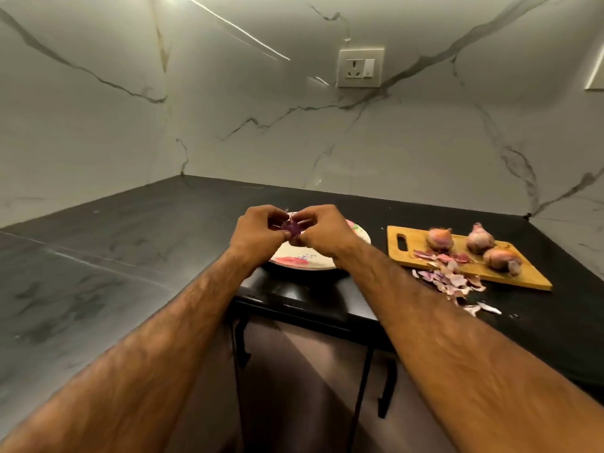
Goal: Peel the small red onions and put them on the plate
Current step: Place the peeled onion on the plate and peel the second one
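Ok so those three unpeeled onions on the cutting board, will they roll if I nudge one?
Probably yes: the onions look round and sit loose on the flat cutting board, so a nudge could roll them. Their dry papery skin may slip or flake in a grip, like the peelings nearby. They look small, so likely light.

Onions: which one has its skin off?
The purple onion pinched between the left hand and right hand, above the plate. It is bare and purple; the three onions on the cutting board wear papery brownish skin.
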